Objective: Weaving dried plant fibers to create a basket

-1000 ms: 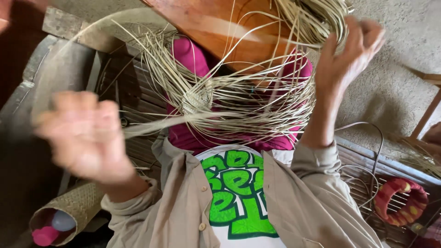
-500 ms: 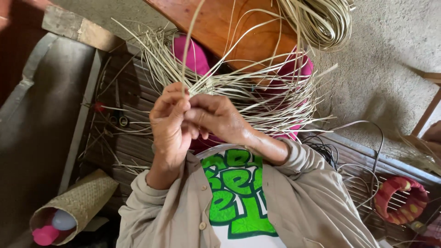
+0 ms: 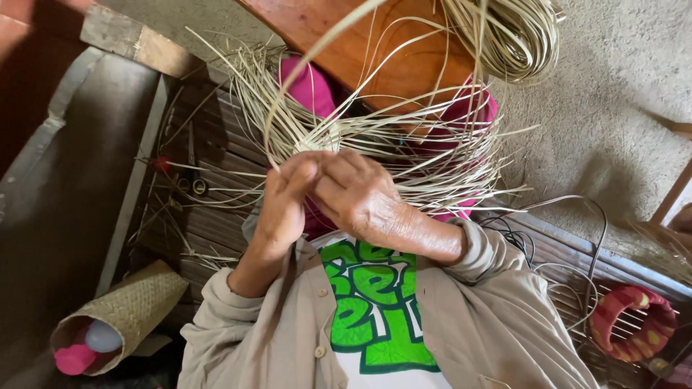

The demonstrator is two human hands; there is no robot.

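Both hands meet in front of the chest, right at the centre of a loose bundle of pale cane strips (image 3: 404,155) that fans out above and to both sides. The left hand (image 3: 285,205) has its fingers curled and its grip clenched on the strips where they cross; the right hand (image 3: 360,198) lies against it, fingers bent over the same knot of strips and grasping them too. One long strip (image 3: 303,65) arcs up and away from the knot. A coil of the same cane (image 3: 515,36) lies above on a brown wooden board (image 3: 367,43). To the left, a pair of scissors (image 3: 191,180) rests on the slatted floor (image 3: 209,223), well apart from the hands. Lower left is a woven cone basket (image 3: 133,310); lower right a red ring (image 3: 634,324) beside thin wires (image 3: 569,209)
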